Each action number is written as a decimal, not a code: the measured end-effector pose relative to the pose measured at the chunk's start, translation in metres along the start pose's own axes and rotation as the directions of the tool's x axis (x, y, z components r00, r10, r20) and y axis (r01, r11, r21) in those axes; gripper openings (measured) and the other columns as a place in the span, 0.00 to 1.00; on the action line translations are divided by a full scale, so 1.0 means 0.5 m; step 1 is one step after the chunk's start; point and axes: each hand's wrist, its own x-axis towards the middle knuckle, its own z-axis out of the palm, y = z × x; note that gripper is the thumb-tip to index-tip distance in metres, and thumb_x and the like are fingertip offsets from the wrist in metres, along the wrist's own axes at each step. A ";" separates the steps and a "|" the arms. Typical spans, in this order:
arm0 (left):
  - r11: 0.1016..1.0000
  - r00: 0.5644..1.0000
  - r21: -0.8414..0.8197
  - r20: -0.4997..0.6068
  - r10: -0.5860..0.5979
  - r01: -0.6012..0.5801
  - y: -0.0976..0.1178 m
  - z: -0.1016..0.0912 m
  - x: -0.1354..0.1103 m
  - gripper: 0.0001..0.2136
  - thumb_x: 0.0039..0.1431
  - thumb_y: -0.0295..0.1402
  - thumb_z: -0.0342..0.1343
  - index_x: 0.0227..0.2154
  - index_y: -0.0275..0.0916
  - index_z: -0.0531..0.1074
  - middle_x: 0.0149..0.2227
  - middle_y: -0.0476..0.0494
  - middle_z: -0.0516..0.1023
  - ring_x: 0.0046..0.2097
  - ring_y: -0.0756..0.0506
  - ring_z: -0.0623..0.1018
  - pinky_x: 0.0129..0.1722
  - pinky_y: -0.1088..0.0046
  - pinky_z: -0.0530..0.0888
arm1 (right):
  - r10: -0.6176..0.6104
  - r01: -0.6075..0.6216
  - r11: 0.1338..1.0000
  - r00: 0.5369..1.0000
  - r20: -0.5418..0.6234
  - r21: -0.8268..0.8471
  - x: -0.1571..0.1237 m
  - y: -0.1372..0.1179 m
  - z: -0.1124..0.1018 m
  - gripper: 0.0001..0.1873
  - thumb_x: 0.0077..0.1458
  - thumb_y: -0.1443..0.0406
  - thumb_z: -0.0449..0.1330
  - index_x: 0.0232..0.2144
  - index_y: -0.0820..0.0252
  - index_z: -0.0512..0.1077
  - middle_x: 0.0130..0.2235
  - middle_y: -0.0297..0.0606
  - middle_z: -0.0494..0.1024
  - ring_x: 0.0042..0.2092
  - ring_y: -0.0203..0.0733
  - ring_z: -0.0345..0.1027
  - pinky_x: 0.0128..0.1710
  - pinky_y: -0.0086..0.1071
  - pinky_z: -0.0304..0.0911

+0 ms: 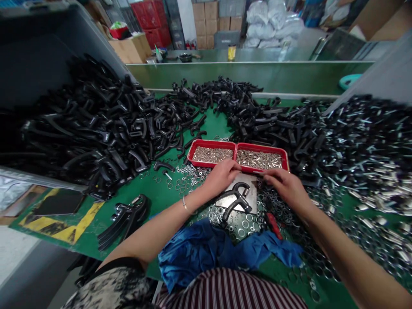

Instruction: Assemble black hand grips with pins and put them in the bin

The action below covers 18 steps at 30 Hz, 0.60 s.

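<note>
My left hand (221,175) rests at the near edge of a red two-compartment tray (236,146), fingers curled in a pinch toward the right hand. My right hand (285,184) is also curled, fingertips pointing left toward the left hand; what either pinches is too small to make out. Below them a black curved plastic handle part (234,199) lies on a metal plate (251,195). The tray's left compartment holds small silvery pieces (211,154), the right one small metal pins (260,159).
Large heaps of black handle parts (96,124) fill the left and back of the green table (154,193). Black and silver parts (370,141) pile up on the right. Loose metal rings (185,176) are scattered around. A blue cloth (206,251) and a red-handled tool (273,224) lie near me.
</note>
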 end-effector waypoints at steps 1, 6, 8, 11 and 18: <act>0.998 0.998 -0.042 0.050 -0.041 0.043 0.005 0.001 -0.030 0.06 0.66 0.31 0.53 0.37 0.37 0.74 0.39 0.45 0.77 0.42 0.48 0.75 0.45 0.71 0.71 | 0.003 -0.002 1.000 0.998 0.068 -0.008 -0.024 -0.001 0.008 0.12 0.61 0.58 0.57 0.41 0.56 0.76 0.42 0.40 0.80 0.45 0.46 0.73 0.48 0.41 0.65; 0.982 0.968 -0.029 0.174 -0.179 0.186 0.020 0.035 -0.097 0.07 0.65 0.35 0.54 0.34 0.37 0.73 0.36 0.44 0.78 0.39 0.46 0.76 0.41 0.69 0.72 | 0.233 -0.260 0.948 0.960 0.157 0.182 -0.061 -0.011 0.059 0.13 0.60 0.56 0.57 0.38 0.59 0.73 0.36 0.39 0.80 0.36 0.43 0.74 0.39 0.38 0.69; 0.982 0.968 0.044 0.163 -0.191 0.186 0.022 0.045 -0.093 0.08 0.65 0.35 0.55 0.33 0.37 0.73 0.36 0.44 0.77 0.40 0.45 0.76 0.42 0.67 0.72 | 0.254 -0.281 0.940 0.955 0.155 0.193 -0.051 -0.015 0.071 0.14 0.60 0.55 0.56 0.34 0.59 0.72 0.33 0.39 0.80 0.33 0.42 0.73 0.36 0.36 0.68; 0.980 0.970 0.107 0.160 -0.182 0.166 0.022 0.048 -0.085 0.08 0.65 0.35 0.54 0.32 0.37 0.72 0.35 0.43 0.77 0.40 0.44 0.75 0.43 0.66 0.72 | 0.200 -0.214 0.972 0.970 0.138 0.095 -0.036 -0.017 0.080 0.13 0.61 0.56 0.54 0.32 0.58 0.71 0.31 0.38 0.79 0.31 0.42 0.72 0.34 0.35 0.67; 0.982 0.976 0.129 0.150 -0.157 0.139 0.017 0.049 -0.094 0.08 0.66 0.35 0.53 0.33 0.37 0.71 0.36 0.43 0.76 0.41 0.44 0.75 0.45 0.66 0.72 | 0.105 -0.051 0.957 0.979 0.175 -0.287 -0.024 -0.024 0.079 0.10 0.64 0.62 0.51 0.33 0.58 0.69 0.34 0.42 0.79 0.34 0.44 0.72 0.34 0.34 0.62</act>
